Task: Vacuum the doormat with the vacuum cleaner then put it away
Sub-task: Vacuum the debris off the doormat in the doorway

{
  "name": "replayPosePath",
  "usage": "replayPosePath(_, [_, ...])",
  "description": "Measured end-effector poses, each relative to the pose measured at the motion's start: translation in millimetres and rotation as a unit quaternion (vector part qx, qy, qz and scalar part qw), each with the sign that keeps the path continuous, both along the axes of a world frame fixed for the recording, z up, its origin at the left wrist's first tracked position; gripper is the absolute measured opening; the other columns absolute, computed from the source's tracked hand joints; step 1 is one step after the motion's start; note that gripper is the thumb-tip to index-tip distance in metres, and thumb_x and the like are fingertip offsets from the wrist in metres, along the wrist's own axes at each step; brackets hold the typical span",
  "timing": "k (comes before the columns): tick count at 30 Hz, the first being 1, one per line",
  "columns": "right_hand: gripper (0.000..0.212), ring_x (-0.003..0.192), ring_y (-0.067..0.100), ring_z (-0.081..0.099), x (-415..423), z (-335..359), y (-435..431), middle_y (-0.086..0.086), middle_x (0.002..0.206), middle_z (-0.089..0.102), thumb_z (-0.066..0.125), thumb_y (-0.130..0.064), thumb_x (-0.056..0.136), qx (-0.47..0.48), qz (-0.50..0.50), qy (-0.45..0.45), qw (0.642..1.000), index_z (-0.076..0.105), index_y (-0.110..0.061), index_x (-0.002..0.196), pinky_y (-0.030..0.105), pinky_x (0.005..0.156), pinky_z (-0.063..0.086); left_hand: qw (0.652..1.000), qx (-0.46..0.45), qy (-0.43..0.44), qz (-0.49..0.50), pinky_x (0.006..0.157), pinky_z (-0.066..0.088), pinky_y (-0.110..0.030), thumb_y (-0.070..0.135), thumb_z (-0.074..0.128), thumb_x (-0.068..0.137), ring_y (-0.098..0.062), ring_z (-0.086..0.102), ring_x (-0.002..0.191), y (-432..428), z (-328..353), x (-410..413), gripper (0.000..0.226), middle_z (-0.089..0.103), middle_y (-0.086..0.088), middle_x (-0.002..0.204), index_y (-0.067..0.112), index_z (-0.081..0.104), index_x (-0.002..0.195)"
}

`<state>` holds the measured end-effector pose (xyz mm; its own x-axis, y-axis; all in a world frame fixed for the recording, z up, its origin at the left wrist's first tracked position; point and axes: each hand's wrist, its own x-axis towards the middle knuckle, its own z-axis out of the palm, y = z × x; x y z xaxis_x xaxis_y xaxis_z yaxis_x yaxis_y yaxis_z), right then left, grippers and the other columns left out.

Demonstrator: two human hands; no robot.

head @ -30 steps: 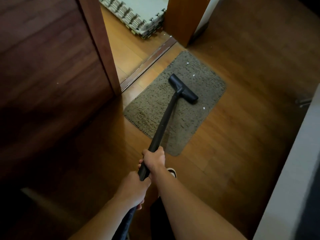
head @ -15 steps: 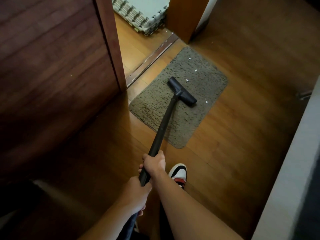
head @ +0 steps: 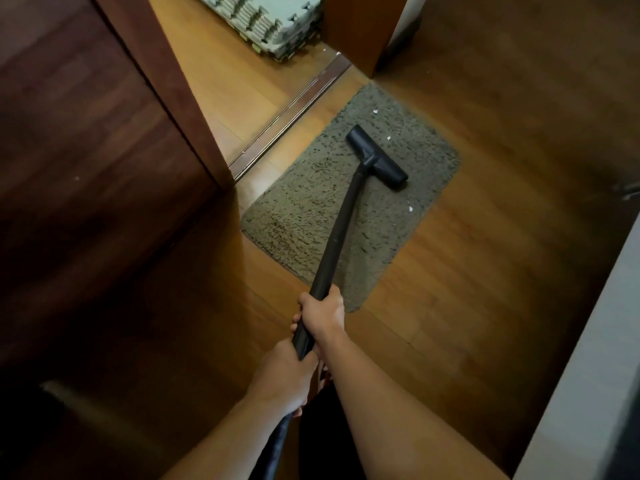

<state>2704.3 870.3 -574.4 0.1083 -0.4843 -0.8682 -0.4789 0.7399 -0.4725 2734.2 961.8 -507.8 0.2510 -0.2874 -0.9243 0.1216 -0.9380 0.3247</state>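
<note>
Both hands clamped on the vacuum wand [head: 341, 230]: right hand [head: 323, 315] forward, fingers curled round the tube; left hand [head: 284, 375] just behind it, gripping where the tube meets the hose [head: 277, 452]. The wand's long axis runs straight out from the fingers, away and slightly right, to the nozzle head [head: 375, 157], which sits on the doormat [head: 304, 209] crossways to the wand. The right hand is nearer the head, so it steers. The mat lies ahead of the fingers, its near corner just beside the right knuckles. White scraps [head: 389, 137] on the mat: two beyond the head, one right of the wand on the fingers' side. Guess: push forward, then sweep right
</note>
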Motion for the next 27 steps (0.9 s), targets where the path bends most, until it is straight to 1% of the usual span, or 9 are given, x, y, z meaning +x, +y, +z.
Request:
replayPosePath(2, [0.025,0.051,0.017,0.056,2.4,-1.8,-24.2,0.012,0.084,0.056,0.059,-0.008,0.098,-0.007,0.004,-0.001,1.000,0.043,-0.017,0.115,0.030,0.048,0.053,1.000,0.002,0.003,0.001,0.056,0.058,-0.039,0.038,0.055,0.098,-0.023,0.058,0.051,-24.6,-0.4,3.5,0.028,0.062,-0.007,0.067,0.013,0.060,0.087])
replayPosePath(6, [0.026,0.053,0.018,0.057,7.4,-4.5,-70.2,0.013,0.087,0.056,0.059,-0.009,0.099,-0.015,0.008,-0.001,1.000,0.042,-0.017,0.117,0.030,0.048,0.053,1.000,-0.005,0.008,0.006,0.056,0.058,-0.040,0.037,0.056,0.097,-0.023,0.058,0.050,-70.4,-6.4,9.3,0.027,0.061,-0.007,0.066,0.012,0.060,0.088])
replayPosePath(9, [0.024,0.053,0.019,0.056,11.2,-7.9,-101.0,0.014,0.087,0.056,0.059,-0.009,0.099,-0.022,0.008,0.002,1.000,0.044,-0.015,0.117,0.030,0.049,0.053,1.000,-0.003,0.003,0.000,0.055,0.057,-0.037,0.037,0.055,0.097,-0.020,0.057,0.046,-99.8,-12.9,12.8,0.027,0.061,-0.005,0.064,0.012,0.059,0.088])
replayPosePath(15, [0.025,0.054,0.020,0.057,16.2,-10.2,-146.7,0.014,0.085,0.056,0.059,-0.009,0.099,-0.021,0.000,0.007,1.000,0.043,-0.016,0.118,0.031,0.051,0.054,1.000,-0.010,0.020,0.014,0.054,0.048,-0.036,0.036,0.056,0.097,-0.026,0.053,0.054,-144.7,-25.4,17.2,0.029,0.057,-0.007,0.064,0.009,0.062,0.087])
replayPosePath(18, [0.027,0.054,0.019,0.057,17.9,-7.7,-163.0,0.011,0.081,0.056,0.060,-0.009,0.098,-0.029,0.003,0.010,1.000,0.044,-0.015,0.120,0.029,0.049,0.052,0.999,-0.024,0.020,0.020,0.052,0.048,-0.033,0.031,0.056,0.098,-0.025,0.052,0.049,-158.1,-25.0,16.6,0.028,0.055,-0.007,0.061,0.008,0.061,0.082])
replayPosePath(21, [0.030,0.053,0.018,0.057,19.4,-3.7,-166.6,0.010,0.078,0.056,0.061,-0.008,0.098,-0.029,0.005,0.012,0.999,0.044,-0.013,0.122,0.029,0.048,0.052,0.999,-0.027,0.016,0.027,0.050,0.048,-0.030,0.031,0.056,0.098,-0.022,0.052,0.044,-162.1,-19.5,17.5,0.030,0.055,-0.006,0.059,0.008,0.060,0.080])
replayPosePath(24, [0.030,0.054,0.018,0.058,20.3,0.5,-153.1,0.011,0.081,0.057,0.061,-0.010,0.098,-0.029,0.009,0.019,0.999,0.043,-0.014,0.122,0.029,0.048,0.052,0.999,-0.031,0.026,0.035,0.046,0.046,-0.028,0.028,0.057,0.098,-0.021,0.049,0.041,-148.5,-13.4,18.8,0.028,0.053,-0.006,0.057,0.007,0.058,0.079])
replayPosePath(25, [0.029,0.055,0.019,0.058,21.0,1.5,-145.4,0.012,0.082,0.058,0.060,-0.010,0.098,-0.028,0.010,0.021,0.999,0.043,-0.015,0.122,0.029,0.049,0.053,0.998,-0.034,0.031,0.039,0.046,0.045,-0.028,0.026,0.057,0.098,-0.022,0.049,0.043,-140.4,-12.2,20.0,0.027,0.053,-0.007,0.058,0.007,0.058,0.078])
replayPosePath(27, [0.028,0.055,0.019,0.058,23.0,2.2,-126.8,0.012,0.084,0.058,0.060,-0.011,0.099,-0.028,0.015,0.023,0.999,0.043,-0.015,0.121,0.030,0.050,0.054,0.998,-0.038,0.030,0.040,0.051,0.044,-0.031,0.025,0.057,0.097,-0.024,0.049,0.051,-121.3,-11.6,22.3,0.024,0.053,-0.009,0.063,0.008,0.058,0.079])
